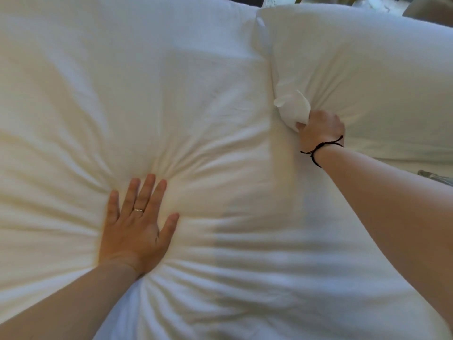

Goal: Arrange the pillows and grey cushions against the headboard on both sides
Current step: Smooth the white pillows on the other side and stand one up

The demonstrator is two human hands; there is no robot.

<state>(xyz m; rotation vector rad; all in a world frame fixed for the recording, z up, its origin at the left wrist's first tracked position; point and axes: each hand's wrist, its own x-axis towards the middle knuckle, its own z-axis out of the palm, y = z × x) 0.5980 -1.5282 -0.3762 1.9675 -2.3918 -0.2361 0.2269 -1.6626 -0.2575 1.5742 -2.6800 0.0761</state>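
Pillows fill the frame: a large white pillow (pixel 171 106) across the left and centre, a second pillow (pixel 367 69) at upper right. Left hand (pixel 137 227) presses flat, fingers spread, into the large one; right hand (pixel 321 130) grips the second's bunched corner.

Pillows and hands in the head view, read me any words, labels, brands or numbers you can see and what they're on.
None: no text shows on the large white pillow, the second white pillow, the ring or the black wrist cord.
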